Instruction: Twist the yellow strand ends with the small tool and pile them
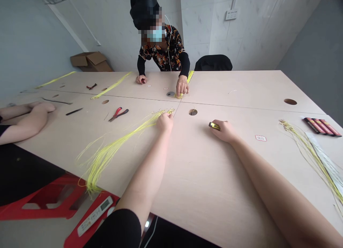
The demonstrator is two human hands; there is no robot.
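Note:
A loose bundle of thin yellow cords (118, 144) runs across the table, its far ends carrying small gold-coloured pieces (163, 111). At those ends my left hand (165, 121) is closed, fingertips pinched on a cord; the exact grip is partly hidden. My right hand (224, 130) rests on the table to the right, wrapped round a small yellow-and-black tool (214, 125) whose front end points left. Between my hands and farther back is a round cable hole (193, 112).
Red-handled pliers (118, 114) and a dark blade-like tool (74, 111) lie left. At right are more yellow cords (308, 144) and red-and-black packs (321, 127). Across the table, a masked person's hand (182, 85) touches cord ends. Another person's arms (29, 123) rest at left.

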